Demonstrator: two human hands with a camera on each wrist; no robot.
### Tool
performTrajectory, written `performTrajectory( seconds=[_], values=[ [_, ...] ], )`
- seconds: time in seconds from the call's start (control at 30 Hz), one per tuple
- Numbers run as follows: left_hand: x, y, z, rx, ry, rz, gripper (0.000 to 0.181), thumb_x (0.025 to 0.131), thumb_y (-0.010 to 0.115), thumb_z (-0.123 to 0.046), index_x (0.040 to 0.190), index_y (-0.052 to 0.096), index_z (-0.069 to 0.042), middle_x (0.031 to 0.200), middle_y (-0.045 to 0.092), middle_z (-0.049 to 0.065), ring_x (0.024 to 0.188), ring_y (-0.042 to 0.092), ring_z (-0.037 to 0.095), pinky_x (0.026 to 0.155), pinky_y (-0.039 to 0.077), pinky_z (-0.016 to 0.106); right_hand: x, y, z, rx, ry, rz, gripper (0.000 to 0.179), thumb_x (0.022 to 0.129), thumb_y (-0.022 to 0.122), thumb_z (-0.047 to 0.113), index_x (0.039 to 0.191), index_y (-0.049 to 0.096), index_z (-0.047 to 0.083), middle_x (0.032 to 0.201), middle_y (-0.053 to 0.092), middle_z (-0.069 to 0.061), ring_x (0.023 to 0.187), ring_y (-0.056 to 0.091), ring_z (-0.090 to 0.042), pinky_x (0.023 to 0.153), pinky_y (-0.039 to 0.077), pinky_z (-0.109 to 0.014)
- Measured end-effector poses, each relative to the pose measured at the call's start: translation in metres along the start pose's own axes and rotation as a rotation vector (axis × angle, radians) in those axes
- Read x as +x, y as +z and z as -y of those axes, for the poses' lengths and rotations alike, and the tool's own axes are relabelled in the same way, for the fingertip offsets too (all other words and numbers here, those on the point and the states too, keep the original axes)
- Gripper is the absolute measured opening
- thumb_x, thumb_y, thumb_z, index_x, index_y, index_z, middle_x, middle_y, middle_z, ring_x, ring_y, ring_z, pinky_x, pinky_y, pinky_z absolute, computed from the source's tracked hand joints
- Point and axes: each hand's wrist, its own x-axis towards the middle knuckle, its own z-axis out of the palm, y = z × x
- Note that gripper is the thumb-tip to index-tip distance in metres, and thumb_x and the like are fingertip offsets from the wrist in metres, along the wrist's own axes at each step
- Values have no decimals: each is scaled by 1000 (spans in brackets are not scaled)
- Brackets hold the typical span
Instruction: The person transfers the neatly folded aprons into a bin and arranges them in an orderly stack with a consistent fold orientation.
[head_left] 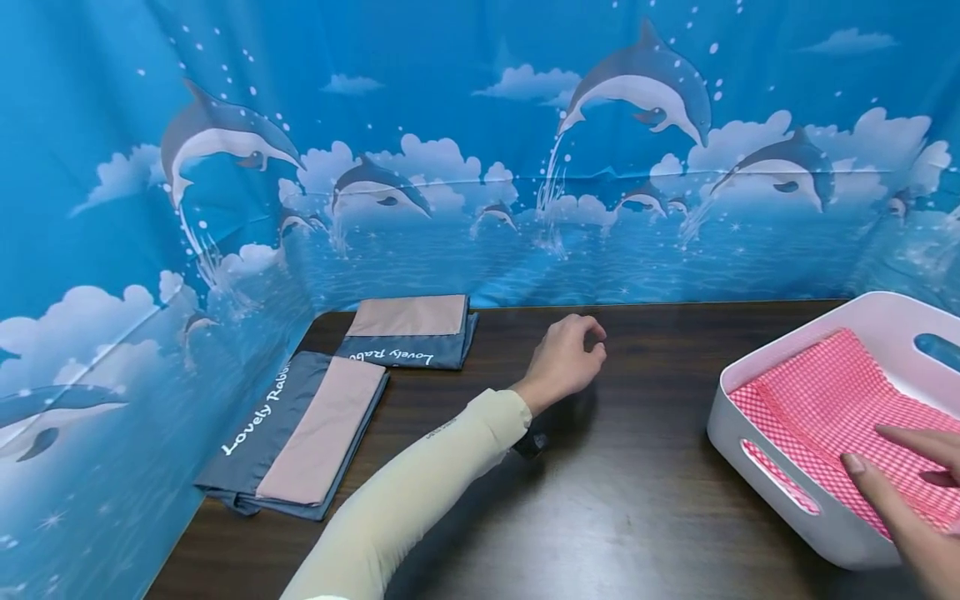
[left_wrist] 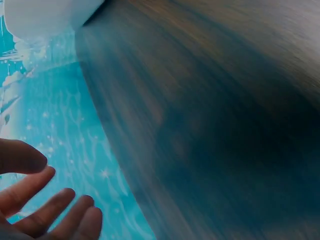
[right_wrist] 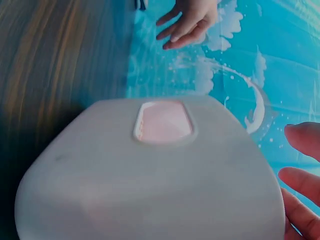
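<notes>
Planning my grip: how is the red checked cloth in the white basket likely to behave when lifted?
The red checked cloth is probably floppy, as it bends and creases inside the white basket. It looks like thin fabric, so likely light. With no rigid edge showing, it may sag when pinched.

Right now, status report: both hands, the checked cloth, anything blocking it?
Left hand empty, over table. Right hand at white bin. Red checked cloth inside bin, partly blocked from head view by right hand.

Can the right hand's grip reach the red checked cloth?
Probably yes: the right hand's grip appears over the red checked cloth; the white plastic basket is open above, leaving the way free.
</notes>
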Motion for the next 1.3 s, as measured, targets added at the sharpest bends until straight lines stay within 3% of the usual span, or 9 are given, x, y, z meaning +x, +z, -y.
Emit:
performTrajectory(
  seconds=[0.13, 0.2, 0.27, 0.4, 0.6, 0.73, 0.87, 1.1, 1.3],
  values=[
    [-10, -9, 21, 53, -47, -9, 24, 108, 64, -20, 127, 73, -11, 132, 70, 9, 97, 61, 20, 73, 50, 32, -5, 4, 11, 8, -106, -22, 42, 86, 86, 2, 124, 74, -10, 128, 77, -10, 118, 37, 25, 93, 25, 0],
    [-15, -15, 31, 74, -78, -14, 23, 107, 65, -20, 127, 73, -10, 129, 70, 9, 94, 61, 20, 72, 50, 33, -7, 5, 17, -10, -161, -9, 40, 89, 85, 10, 121, 74, -12, 124, 69, -36, 118, 34, 25, 94, 23, -1],
    [-18, -22, 40, 83, -119, -27, 23, 106, 66, -20, 125, 73, -9, 123, 71, 10, 88, 62, 20, 70, 50, 33, -7, 8, 21, 9, -216, 0, 53, 97, 80, 36, 118, 74, -12, 120, 68, -35, 118, 30, 22, 94, 22, -3],
    [-23, -35, 55, 94, -229, -62, 22, 103, 70, -22, 120, 74, -9, 113, 71, 10, 83, 63, 22, 69, 52, 37, -6, 15, 27, 82, -375, -17, 94, 93, 62, 80, 109, 76, -12, 109, 66, -32, 117, 42, 16, 99, 23, -8],
    [-28, -48, 76, 171, -349, -77, 33, 101, 74, -26, 126, 73, -5, 120, 71, 14, 105, 67, 32, 90, 57, 51, -4, 26, 40, 95, -545, 32, 89, 98, 54, 78, 103, 78, -7, 104, 70, -24, 109, 56, 0, 100, 26, -5],
    [-30, -51, 91, 208, -396, -89, 44, 100, 74, -29, 134, 69, -1, 130, 64, 20, 124, 58, 40, 107, 48, 59, -3, 31, 44, -51, -568, 150, 96, 99, 38, 84, 117, 78, -1, 118, 72, -22, 103, 57, -42, 98, 35, -20],
    [-24, -47, 119, 220, -447, -80, 52, 99, 75, -33, 137, 66, 2, 134, 61, 23, 124, 55, 41, 108, 45, 62, -6, 39, 40, -126, -598, 208, 99, 101, 29, 84, 120, 77, -1, 120, 71, -21, 104, 61, -44, 91, 43, -48],
    [-6, -30, 183, 256, -468, -91, 63, 93, 79, -45, 137, 66, -2, 134, 61, 19, 124, 54, 37, 107, 49, 60, -11, 45, 39, -163, -588, 248, 103, 100, 24, 85, 119, 77, -1, 122, 71, -20, 107, 62, -39, 90, 51, -55],
    [-5, -30, 196, 291, -432, -70, 57, 94, 77, -44, 131, 67, -3, 129, 62, 17, 123, 52, 36, 105, 51, 57, -11, 48, 42, -177, -561, 272, 109, 96, 19, 87, 121, 75, -2, 124, 69, -21, 109, 60, -40, 83, 54, -66]
  ],
)
